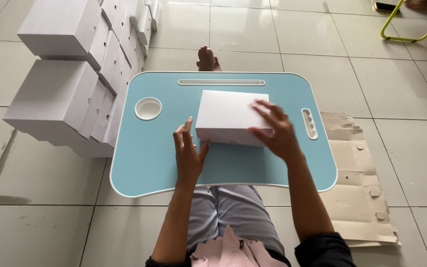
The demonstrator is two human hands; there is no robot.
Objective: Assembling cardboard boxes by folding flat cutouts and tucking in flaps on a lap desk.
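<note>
White cardboard box [231,116], closed, sits mid-counter [154,163] on a pale blue lap tray. Right hand [277,132] rests spread on its right end; left hand [189,153] hovers open beside its left corner. Likely light, stiff-sided, crushable; best gripped at both ends.

I see stacked white boxes [75,74] on the tiled floor [396,89] at left; flattened brown cardboard [357,188] lies at right; a yellow-green chair leg [411,29] shows top right.
</note>
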